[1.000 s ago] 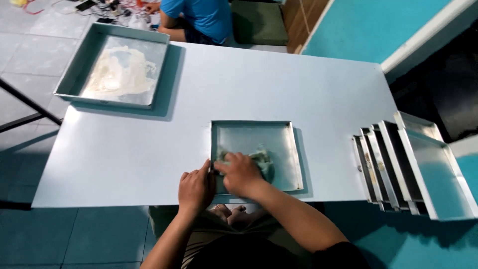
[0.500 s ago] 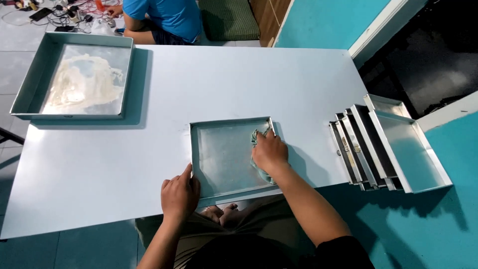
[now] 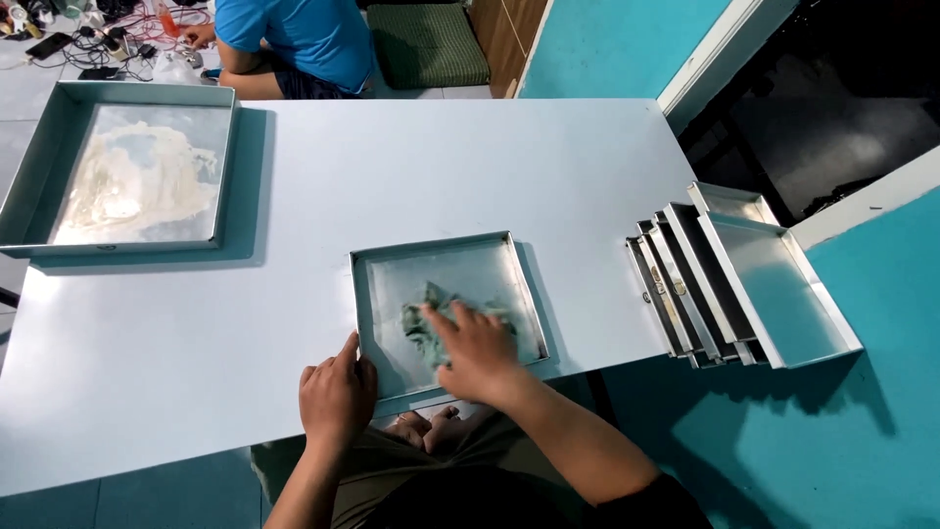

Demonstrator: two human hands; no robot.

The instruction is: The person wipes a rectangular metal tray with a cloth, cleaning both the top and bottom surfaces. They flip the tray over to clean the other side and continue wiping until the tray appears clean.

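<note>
A square metal tray (image 3: pixel 446 304) sits at the near edge of the tabletop (image 3: pixel 392 167), just in front of the person, and both hands are on it. The left hand (image 3: pixel 336 397) rests at the tray's near left corner, thumb up against the rim and fingers curled on the table beside it, which looks like a way to keep the tray from sliding. The right hand (image 3: pixel 477 355) lies flat inside the tray, fingers spread and pressing down on a crumpled greenish cloth (image 3: pixel 426 318) against the tray's bottom; the flat palm seems suited to rubbing the cloth over the metal. At the right edge of the tabletop a row of similar trays (image 3: pixel 729 284) leans one against another, partly overhanging the edge, within easy reach of the right arm. At the far left corner stands a larger tray (image 3: pixel 29 167) with a pale smeared layer (image 3: pixel 137 181) across its floor, well apart from the one being handled. The tabletop is a smooth, pale, matte sheet. Beyond its far edge another person in a blue shirt (image 3: pixel 304 34) sits on a tiled floor (image 3: pixel 39 93) among cables (image 3: pixel 98 29), beside a green cushion (image 3: pixel 426 39); teal walls (image 3: pixel 617 44) close the room on the right.
</note>
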